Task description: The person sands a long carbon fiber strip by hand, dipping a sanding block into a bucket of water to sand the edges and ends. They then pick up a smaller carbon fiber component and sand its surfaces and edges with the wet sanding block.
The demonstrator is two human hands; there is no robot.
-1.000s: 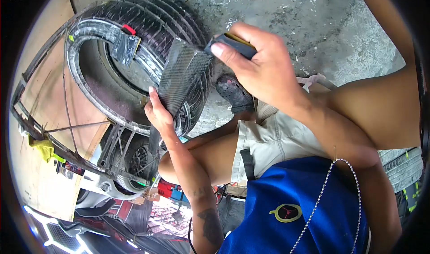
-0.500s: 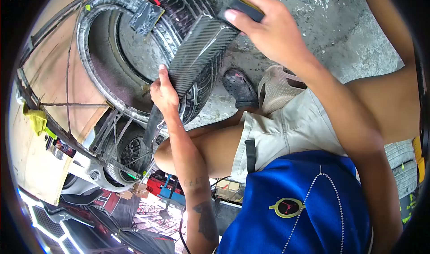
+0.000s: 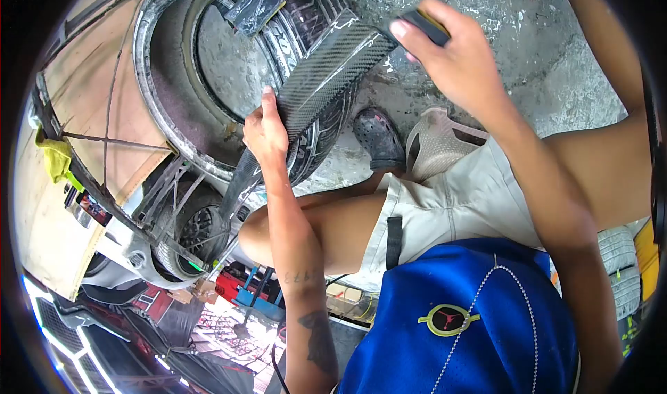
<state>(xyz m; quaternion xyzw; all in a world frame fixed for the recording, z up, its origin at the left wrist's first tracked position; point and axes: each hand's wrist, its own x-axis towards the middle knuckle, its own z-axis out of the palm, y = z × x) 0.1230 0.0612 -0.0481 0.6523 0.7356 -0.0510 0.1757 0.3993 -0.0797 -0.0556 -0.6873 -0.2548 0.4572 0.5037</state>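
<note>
A long, glossy carbon-fibre panel (image 3: 330, 74) with a dark twill weave lies slantwise over a large tyre (image 3: 154, 92). My left hand (image 3: 267, 131) grips the panel by its near edge, thumb pointing up along the side and fingers hidden behind. Beyond the panel's upper right end, my right hand (image 3: 462, 60) holds a black sanding block (image 3: 425, 27) with a yellowish edge, pinched between thumb and fingers. The block is right at the panel's tip. On the tyre's upper sidewall rests a small dark pad (image 3: 255, 10) with whitish smears.
Wet-looking grey concrete (image 3: 528, 19) spreads around the tyre. A foot in a black clog (image 3: 379, 137) stands beside a beige perforated seat (image 3: 445, 144). At left are a brown board (image 3: 97, 109), a yellow cloth (image 3: 55, 159) and a car wheel (image 3: 198, 231). More tyres (image 3: 615, 262) are stacked at right.
The view has shifted, so the tyre and panel appear farther right. My right hand has moved the block slightly outward and down relative to the panel's end. My left hand keeps its grip.
</note>
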